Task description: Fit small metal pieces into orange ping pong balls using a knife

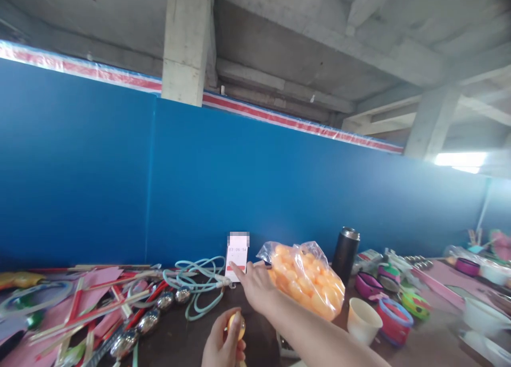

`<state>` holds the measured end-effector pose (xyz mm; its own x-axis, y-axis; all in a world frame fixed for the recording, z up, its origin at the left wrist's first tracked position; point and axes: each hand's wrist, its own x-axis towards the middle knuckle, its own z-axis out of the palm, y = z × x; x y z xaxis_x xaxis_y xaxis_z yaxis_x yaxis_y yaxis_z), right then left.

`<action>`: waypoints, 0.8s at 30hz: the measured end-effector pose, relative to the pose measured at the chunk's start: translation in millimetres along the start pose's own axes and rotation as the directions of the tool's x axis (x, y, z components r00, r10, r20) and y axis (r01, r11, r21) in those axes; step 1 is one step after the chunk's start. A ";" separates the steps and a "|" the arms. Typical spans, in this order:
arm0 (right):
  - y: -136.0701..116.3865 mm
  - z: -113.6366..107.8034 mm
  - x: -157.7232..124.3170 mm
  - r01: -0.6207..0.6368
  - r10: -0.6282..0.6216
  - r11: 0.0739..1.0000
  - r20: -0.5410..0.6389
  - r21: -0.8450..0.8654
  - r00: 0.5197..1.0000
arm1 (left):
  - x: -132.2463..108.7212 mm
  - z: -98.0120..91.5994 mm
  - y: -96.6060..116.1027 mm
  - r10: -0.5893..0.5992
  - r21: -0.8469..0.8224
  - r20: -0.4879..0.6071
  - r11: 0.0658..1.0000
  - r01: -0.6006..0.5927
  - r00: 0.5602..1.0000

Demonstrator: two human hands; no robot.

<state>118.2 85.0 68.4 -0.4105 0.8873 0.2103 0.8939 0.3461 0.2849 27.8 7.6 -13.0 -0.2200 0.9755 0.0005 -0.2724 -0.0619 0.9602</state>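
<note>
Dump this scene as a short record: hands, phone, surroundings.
left_hand: left hand grips a yellow ball
right_hand: right hand, finger pointed at the phone's lower screen; contact unclear
phone: phone upright, timer digits on screen
left_of_phone: coiled light-blue cord
right_of_phone: clear bag of orange balls, then black flask
front_right: cream cup beside a red-and-blue pouch
background: blue partition

Black flask (345,256) before blue partition (239,180); cream cup (362,328) nearer; magenta item (467,267) far right, possibly pouch.
</note>
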 end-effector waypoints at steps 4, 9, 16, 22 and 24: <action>8.0 12.4 15.0 -0.003 0.002 0.997 -0.001 -0.079 1.000 | 3.1 -0.3 -5.2 -0.031 0.014 0.015 0.999 0.030 0.999; 28.2 18.5 21.8 -0.037 0.035 0.996 -0.023 -0.076 0.999 | 2.9 0.8 -2.8 -0.092 0.002 0.041 0.996 0.092 0.995; 31.9 -2.8 7.9 -0.140 0.145 0.986 -0.048 0.090 0.988 | 4.4 -1.5 7.9 -0.094 -0.053 0.039 0.994 0.096 0.995; 6.9 -24.6 -62.7 -0.123 0.136 0.958 -0.037 0.259 0.990 | 7.5 -7.5 12.0 -0.120 -0.179 0.045 0.976 0.127 0.992; -2.0 -21.2 -90.9 -0.147 0.147 0.945 0.022 0.291 0.989 | 10.0 -9.3 8.7 -0.144 -0.242 0.012 0.960 0.143 0.989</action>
<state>150.0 -2.9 68.6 -0.2702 0.9351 0.2292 0.9579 0.2851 -0.0336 14.6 14.9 -7.2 -0.1667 0.9768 -0.1348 -0.5201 0.0291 0.8536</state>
